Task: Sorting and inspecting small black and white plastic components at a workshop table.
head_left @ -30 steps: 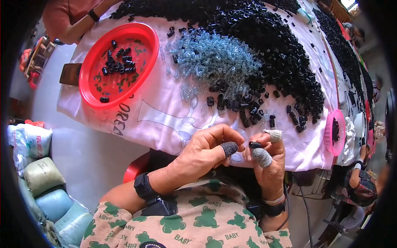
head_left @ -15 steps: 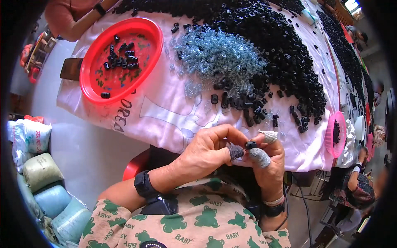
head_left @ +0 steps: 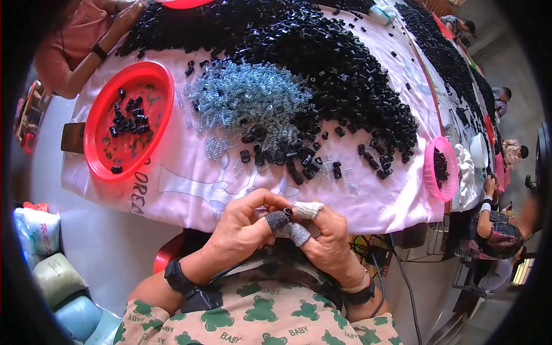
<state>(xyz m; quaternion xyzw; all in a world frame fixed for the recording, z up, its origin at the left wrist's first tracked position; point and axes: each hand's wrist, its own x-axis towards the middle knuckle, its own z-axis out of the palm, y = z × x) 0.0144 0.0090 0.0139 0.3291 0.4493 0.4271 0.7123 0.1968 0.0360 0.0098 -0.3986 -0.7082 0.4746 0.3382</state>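
My left hand [head_left: 244, 221] and my right hand [head_left: 328, 236] meet at the table's near edge, fingertips pinched together. Between them is a small black plastic part [head_left: 287, 212], mostly covered by the fingers. A dark grey knitted finger cover is on my left thumb; a white one and a light grey one are on my right fingers. Just beyond my hands lie several loose black plastic parts [head_left: 297, 177]. Behind these spreads a heap of small clear-blue springs [head_left: 247, 95], and a large pile of black parts [head_left: 356, 75] reaches to the far side.
A red round tray [head_left: 92, 150] with several black parts stands at the left. On the right is a pink basket [head_left: 453, 167] holding small dark pieces. One co-worker's arm [head_left: 80, 75] rests at the far left; others sit at the right. Filled sacks [head_left: 57, 280] lie on the floor at the left.
The view has shifted, so the table things sit lower and further left. My hands have drawn closer together, and my fingers now cover more of the black part.
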